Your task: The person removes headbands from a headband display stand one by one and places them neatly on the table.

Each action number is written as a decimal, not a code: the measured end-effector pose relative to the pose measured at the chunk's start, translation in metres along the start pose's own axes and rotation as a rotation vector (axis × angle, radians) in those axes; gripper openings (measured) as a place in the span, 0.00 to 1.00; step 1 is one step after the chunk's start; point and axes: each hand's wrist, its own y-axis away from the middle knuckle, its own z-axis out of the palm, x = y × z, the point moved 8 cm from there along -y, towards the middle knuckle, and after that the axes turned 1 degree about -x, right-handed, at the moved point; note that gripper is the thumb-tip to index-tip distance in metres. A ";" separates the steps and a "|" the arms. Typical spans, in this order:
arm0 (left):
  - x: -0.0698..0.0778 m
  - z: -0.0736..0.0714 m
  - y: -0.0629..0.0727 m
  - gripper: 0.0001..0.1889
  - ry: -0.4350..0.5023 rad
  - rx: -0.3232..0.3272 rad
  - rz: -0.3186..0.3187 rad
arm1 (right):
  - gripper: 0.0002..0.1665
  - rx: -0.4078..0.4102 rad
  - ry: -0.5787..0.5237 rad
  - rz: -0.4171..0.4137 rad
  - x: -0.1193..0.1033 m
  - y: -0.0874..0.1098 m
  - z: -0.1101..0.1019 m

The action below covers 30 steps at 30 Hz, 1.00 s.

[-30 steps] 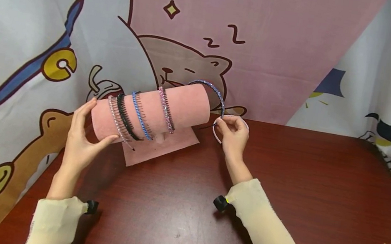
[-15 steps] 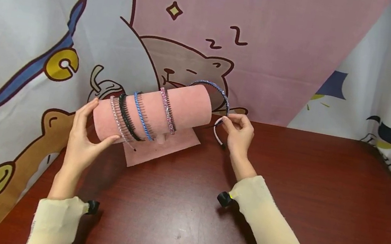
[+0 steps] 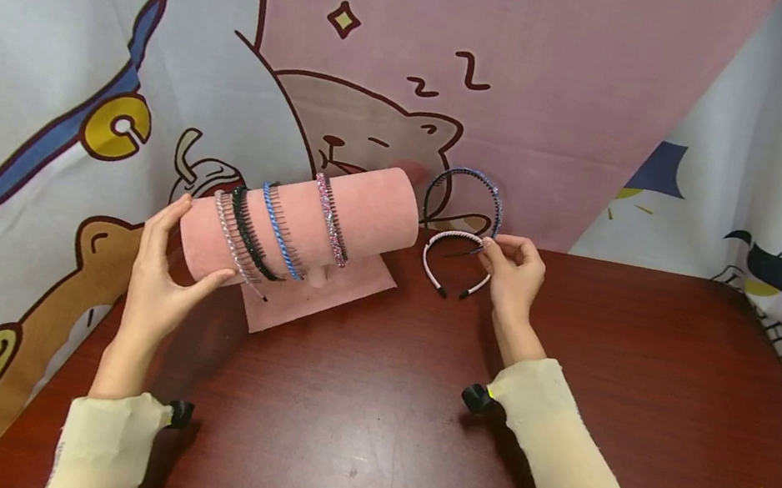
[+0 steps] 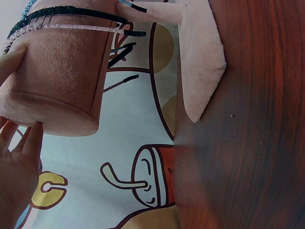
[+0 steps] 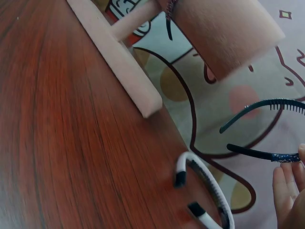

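A pink plush headband stand (image 3: pixel 381 209), a padded roll on a post and flat base (image 3: pixel 323 293), stands on the table. Toothed headbands circle the roll: a pale one (image 3: pixel 239 247), a black one (image 3: pixel 251 236), a blue one (image 3: pixel 281 229) and a pink glittery one (image 3: pixel 331 220). My left hand (image 3: pixel 158 277) holds the roll's left end, thumb in front and fingers at the end face. Off the roll's right end, my right hand (image 3: pixel 516 284) pinches a blue glittery headband (image 3: pixel 477 174) near one tip. Below it a white headband (image 3: pixel 427 254) lies on the table.
The dark red wooden table (image 3: pixel 361 442) reaches back to a printed cartoon curtain (image 3: pixel 573 94) close behind the stand. Another stretch of curtain (image 3: pixel 25 54) borders the left side.
My right hand has moved right, drawing the blue glittery headband off the roll's end and clear of it. The white headband now shows fully. My left hand stays on the roll.
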 end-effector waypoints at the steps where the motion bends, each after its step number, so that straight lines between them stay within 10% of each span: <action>1: -0.004 0.000 0.000 0.54 0.000 -0.001 -0.002 | 0.06 0.005 0.005 0.002 0.000 -0.001 -0.003; 30: -0.015 0.002 0.000 0.54 -0.001 -0.005 -0.008 | 0.08 0.101 -0.092 0.108 -0.009 -0.021 -0.075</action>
